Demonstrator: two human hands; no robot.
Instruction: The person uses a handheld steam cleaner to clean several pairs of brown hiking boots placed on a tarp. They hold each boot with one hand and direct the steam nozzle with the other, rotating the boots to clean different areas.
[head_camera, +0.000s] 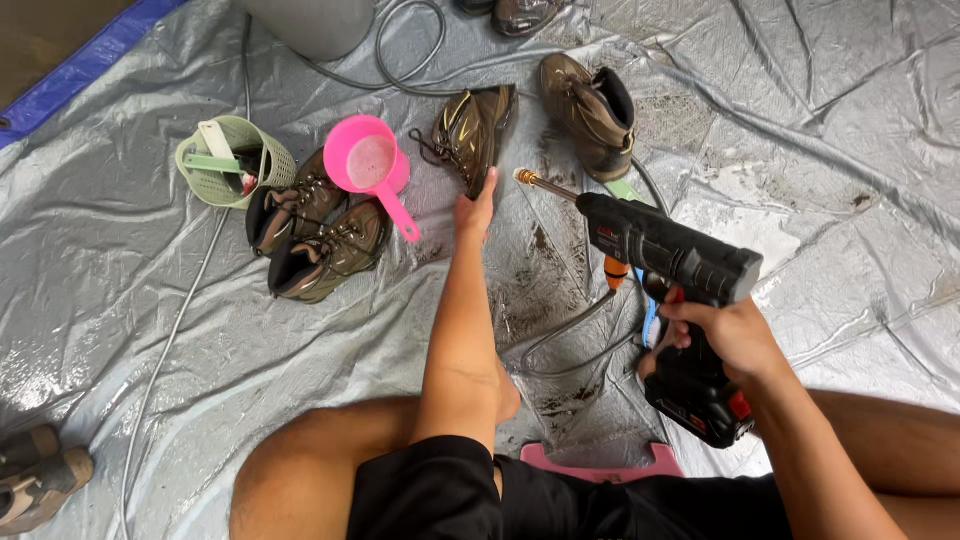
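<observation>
Nearest the person, above the bent knees and a pink stool (600, 465), the right hand (725, 335) is wrapped tight around the grip of a black cordless spray gun (665, 255), forefinger at the orange trigger. The gun's long axis runs from lower right to upper left, and its brass nozzle (527, 179) points toward the boot just beyond. The left hand (477, 212) reaches out over the wet silver tarp (120, 300), fingers closed on the heel end of a muddy brown boot (475, 130) that lies sole-up near the tarp's far edge, toe away from the person. The step in hand looks like rinsing this sole; the next move seems to call for steadying the boot while aiming the nozzle along it. Left of it sit a pink scoop (368, 162), a pair of boots (310, 235) and a green basket (235, 160); another boot (590, 112) stands farther right.
</observation>
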